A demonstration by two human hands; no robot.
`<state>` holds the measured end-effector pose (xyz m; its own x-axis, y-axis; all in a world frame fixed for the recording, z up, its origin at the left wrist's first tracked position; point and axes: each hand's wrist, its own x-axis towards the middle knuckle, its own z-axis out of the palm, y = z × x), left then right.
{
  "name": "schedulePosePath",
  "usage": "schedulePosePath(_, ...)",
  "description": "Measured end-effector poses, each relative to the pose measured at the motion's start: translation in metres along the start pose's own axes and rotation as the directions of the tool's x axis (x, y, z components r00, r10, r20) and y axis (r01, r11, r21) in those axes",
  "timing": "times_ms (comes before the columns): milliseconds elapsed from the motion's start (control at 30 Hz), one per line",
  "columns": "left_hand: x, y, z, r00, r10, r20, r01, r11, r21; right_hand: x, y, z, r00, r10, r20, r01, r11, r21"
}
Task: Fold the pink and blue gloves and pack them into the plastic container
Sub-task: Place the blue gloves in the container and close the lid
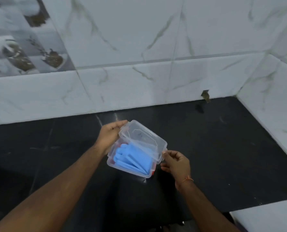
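Note:
A clear plastic container sits on the black counter in the middle of the head view. Folded blue gloves fill it, and bits of pink glove show under them at the edges. The clear lid is tilted half over the box, raised at the far side. My left hand holds the lid's far left corner, fingers along its edge. My right hand pinches the lid's right corner between thumb and fingers.
The black counter runs to a white marble-tiled wall behind and another tiled wall at the right. A small chipped hole sits at the wall's base. A white ledge is at the bottom right.

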<state>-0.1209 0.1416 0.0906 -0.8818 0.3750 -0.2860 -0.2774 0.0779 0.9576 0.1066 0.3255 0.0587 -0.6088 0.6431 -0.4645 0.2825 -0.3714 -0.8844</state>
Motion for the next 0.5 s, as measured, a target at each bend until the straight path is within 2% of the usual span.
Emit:
schedulePosePath(100,-0.014,-0.012,-0.035,0.999,-0.035,-0.031,0.037,0.996,0.080,-0.012,0.012,0.017,1.000,0.012,-0.007,-0.012,0.998,-0.069)
schedulePosePath(267,-0.032,-0.035,-0.060,0.994,0.027,-0.102,0.002,0.963,0.269,-0.022,0.015,0.033,0.998,-0.054,-0.036,0.044,0.973,-0.228)
schedulePosePath(500,-0.043,-0.052,-0.057,0.985,0.171,-0.034,-0.128,0.841,0.525,-0.021,0.019,0.038,0.983,-0.166,-0.078,0.114,0.888,-0.445)
